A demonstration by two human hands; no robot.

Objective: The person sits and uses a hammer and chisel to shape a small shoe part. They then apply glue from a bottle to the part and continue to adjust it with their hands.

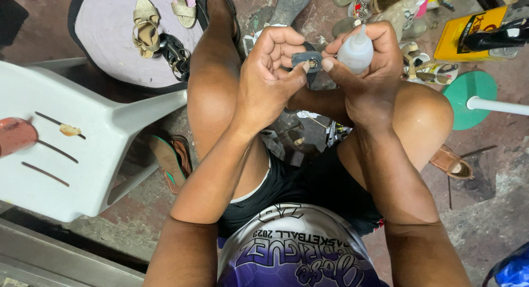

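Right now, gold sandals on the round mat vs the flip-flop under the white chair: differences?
The gold sandals are strappy and lie in the open on the pale round mat; the flip-flop is flat, brown with a green edge. The flip-flop lies on the bare floor, partly tucked beneath the white chair. Both are unworn footwear beside the person's left leg.

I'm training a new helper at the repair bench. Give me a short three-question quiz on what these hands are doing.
1. True or false: the right hand holds a small white squeeze bottle.
2. What does the left hand pinch? A) a gold sandal B) a small dark piece with a metal ring C) a hammer
3. Which piece of furniture stands on the person's left side?

Key: 1. True. 2. B, the small dark piece. 3. The white plastic chair.
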